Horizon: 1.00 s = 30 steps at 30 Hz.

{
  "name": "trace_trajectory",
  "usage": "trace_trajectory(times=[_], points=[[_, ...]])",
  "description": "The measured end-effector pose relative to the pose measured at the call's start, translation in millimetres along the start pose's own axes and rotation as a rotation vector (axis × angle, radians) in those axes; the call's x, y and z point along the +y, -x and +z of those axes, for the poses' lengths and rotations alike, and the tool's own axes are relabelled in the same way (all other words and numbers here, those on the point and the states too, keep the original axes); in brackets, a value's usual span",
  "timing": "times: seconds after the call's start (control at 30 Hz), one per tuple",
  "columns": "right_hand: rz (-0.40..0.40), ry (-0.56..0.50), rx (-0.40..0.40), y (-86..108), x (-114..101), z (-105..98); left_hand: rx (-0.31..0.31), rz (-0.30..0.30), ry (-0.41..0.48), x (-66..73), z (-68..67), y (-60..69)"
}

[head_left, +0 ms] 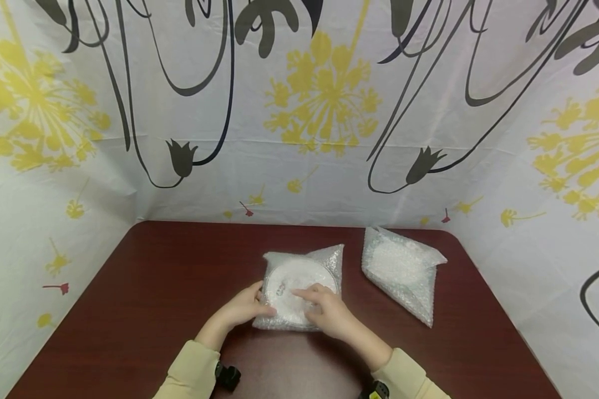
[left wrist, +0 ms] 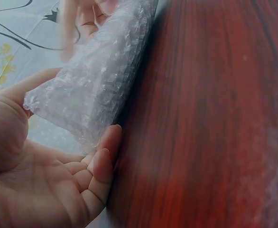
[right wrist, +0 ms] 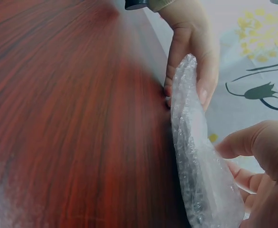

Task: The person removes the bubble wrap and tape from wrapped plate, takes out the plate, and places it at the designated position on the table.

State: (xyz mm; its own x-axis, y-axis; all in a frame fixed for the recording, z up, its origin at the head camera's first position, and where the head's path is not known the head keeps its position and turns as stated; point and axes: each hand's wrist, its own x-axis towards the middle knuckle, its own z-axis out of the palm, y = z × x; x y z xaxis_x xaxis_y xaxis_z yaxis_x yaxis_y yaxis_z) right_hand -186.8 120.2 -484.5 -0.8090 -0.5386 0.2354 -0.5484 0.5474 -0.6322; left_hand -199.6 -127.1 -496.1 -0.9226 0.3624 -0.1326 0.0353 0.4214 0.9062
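Note:
A bubble-wrap package lies at the middle of the table, with a round white plate-like disc showing through it. My left hand holds its left edge, thumb on top and fingers at the side and below, as the left wrist view also shows around the bubble wrap. Over the disc's right half is my right hand, its index finger stretched out across the top. In the right wrist view the right hand is beside the package, thumb against the wrap; its other fingertips are partly hidden.
A second bubble-wrap package lies to the right near the table's back edge. The dark red wooden table is bordered at the back and sides by a white cloth with yellow and grey flower patterns.

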Motion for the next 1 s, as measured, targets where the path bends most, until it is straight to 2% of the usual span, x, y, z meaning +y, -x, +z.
trace_trajectory(times=[0.27,0.4,0.67,0.87,1.0], points=[[0.003,-0.029,-0.011,-0.6,-1,0,-0.005,0.035,0.002,-1.9,0.1,0.1],[-0.003,-0.02,-0.004,-0.1,0,0,0.002,0.034,-0.008,-2.0,-0.3,0.7],[-0.034,0.016,0.032,-0.3,7,0,0.034,-0.006,-0.035,-1.0,1.4,1.8],[-0.041,0.042,0.044,-6.9,10,-8,0.045,-0.044,-0.048,-0.9,2.2,1.9],[-0.065,0.062,0.062,-12.4,18,-15,0.047,-0.046,-0.056,-0.4,2.3,1.9]])
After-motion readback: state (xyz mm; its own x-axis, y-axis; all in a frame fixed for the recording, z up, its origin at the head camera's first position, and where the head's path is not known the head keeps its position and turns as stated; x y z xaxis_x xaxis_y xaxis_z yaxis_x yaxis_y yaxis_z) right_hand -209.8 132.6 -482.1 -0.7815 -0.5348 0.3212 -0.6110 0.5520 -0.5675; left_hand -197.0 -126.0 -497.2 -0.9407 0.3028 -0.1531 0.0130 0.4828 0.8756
